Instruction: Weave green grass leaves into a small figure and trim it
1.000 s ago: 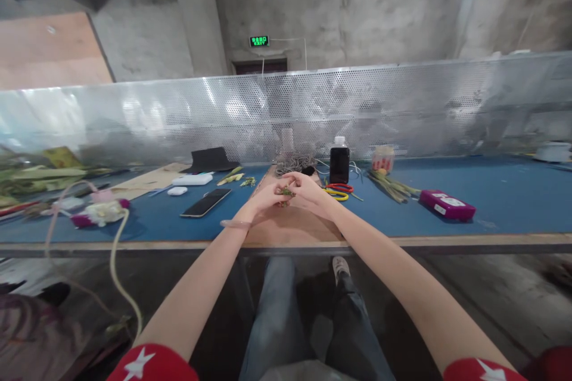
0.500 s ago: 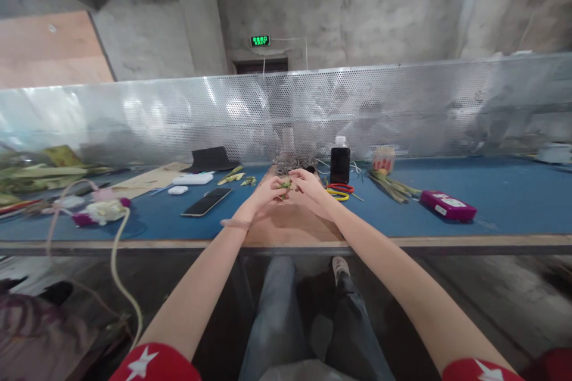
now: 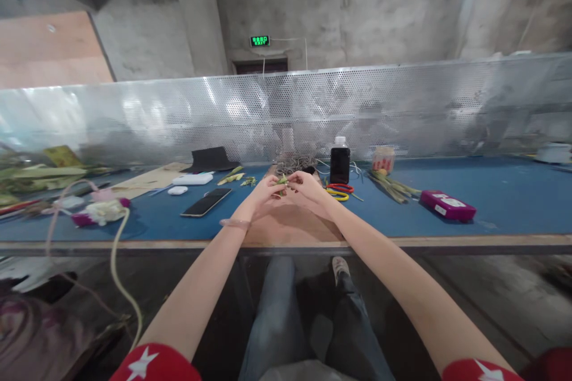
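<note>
Above a wooden board at the table's front edge, my left hand is closed on a small green leafy piece. My right hand meets it from the other side, its thumb and fingertips pinched at the piece's right edge. Fingers cover part of the piece, so its exact kind cannot be made out. Just behind the hands lies a heap of grey twisted strands. Red and yellow looped handles lie close to the right of my right hand.
On the blue tabletop, a phone, a white case and green scraps lie left. Right are a black-fronted bottle, dried stalks and a purple box. A perforated metal screen stands behind.
My right fingertips have moved slightly left and now meet at the green piece. The piece has turned and risen a little between my hands. My left hand has barely moved.
</note>
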A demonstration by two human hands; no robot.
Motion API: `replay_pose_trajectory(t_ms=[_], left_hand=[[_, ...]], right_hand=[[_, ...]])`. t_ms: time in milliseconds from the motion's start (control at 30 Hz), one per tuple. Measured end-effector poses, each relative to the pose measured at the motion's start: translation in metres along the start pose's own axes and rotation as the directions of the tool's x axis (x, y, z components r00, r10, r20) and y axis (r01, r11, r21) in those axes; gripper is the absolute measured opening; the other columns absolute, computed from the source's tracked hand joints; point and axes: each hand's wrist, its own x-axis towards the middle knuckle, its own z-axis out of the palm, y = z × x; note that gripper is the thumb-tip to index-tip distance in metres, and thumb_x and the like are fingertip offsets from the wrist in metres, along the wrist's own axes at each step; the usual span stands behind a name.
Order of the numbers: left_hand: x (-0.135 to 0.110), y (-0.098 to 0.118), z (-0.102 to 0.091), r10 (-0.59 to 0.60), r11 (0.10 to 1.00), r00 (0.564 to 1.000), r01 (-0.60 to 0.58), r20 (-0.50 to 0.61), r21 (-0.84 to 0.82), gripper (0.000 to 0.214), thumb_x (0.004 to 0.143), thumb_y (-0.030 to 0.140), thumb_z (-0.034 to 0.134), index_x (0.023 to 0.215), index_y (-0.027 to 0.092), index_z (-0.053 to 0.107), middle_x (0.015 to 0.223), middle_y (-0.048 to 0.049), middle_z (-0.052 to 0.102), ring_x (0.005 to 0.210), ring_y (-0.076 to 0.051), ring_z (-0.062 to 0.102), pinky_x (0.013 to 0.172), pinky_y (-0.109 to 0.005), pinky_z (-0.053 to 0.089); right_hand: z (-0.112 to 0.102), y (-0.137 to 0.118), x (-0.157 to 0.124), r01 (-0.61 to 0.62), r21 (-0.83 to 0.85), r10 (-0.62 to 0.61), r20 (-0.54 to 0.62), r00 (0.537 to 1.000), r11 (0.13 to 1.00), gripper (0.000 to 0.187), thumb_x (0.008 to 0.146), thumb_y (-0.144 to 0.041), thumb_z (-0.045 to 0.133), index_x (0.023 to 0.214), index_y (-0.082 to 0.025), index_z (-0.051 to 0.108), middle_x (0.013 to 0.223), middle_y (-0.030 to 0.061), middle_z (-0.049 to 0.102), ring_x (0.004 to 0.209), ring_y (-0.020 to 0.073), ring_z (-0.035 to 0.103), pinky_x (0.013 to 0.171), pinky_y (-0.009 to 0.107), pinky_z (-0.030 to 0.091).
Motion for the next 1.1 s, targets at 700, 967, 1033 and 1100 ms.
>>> replay_pose_trajectory(t_ms=[700,967,1033,1100], left_hand=[[0.003,-0.002,0.0,0.045,0.992,0.998,-0.039,-0.05,0.116,0.031,0.065,0.031,0.063,0.083,0.017,0.043,0.074,-0.0009,0.057,0.065,-0.011,0.057,0.062,-0.026,0.044],[0.003,-0.005,-0.003,0.045,0.988,0.999,-0.04,-0.025,0.149,0.031,0.064,0.03,0.064,0.084,0.016,0.045,0.077,-0.003,0.059,0.069,-0.013,0.057,0.063,-0.026,0.044],[0.005,-0.007,-0.004,0.046,0.987,0.999,-0.045,-0.006,0.154,0.033,0.063,0.029,0.065,0.085,0.016,0.045,0.076,-0.003,0.059,0.068,-0.012,0.057,0.063,-0.026,0.044],[0.006,-0.01,-0.005,0.042,0.988,0.999,-0.043,0.004,0.15,0.034,0.062,0.028,0.066,0.085,0.015,0.046,0.074,-0.0021,0.058,0.066,-0.012,0.057,0.062,-0.026,0.044]], right_hand=[[-0.003,-0.018,-0.004,-0.004,-0.1,-0.003,-0.069,0.998,0.995,0.013,0.071,-0.017,0.054,0.079,-0.012,0.063,0.079,0.0054,0.065,0.071,0.0123,0.057,0.067,0.024,0.043],[-0.005,-0.014,-0.004,-0.032,-0.115,0.024,-0.072,0.997,0.993,0.016,0.071,-0.017,0.054,0.081,-0.012,0.066,0.08,0.0067,0.067,0.07,0.0142,0.059,0.066,0.025,0.043],[-0.006,-0.012,-0.003,-0.033,-0.124,0.024,-0.076,0.997,0.992,0.017,0.071,-0.016,0.053,0.08,-0.013,0.067,0.08,0.0064,0.067,0.071,0.0143,0.059,0.066,0.025,0.043],[-0.005,-0.01,-0.003,-0.039,-0.148,0.026,-0.088,0.996,0.988,0.017,0.07,-0.015,0.053,0.079,-0.013,0.067,0.078,0.0062,0.067,0.07,0.0144,0.059,0.066,0.025,0.044]])
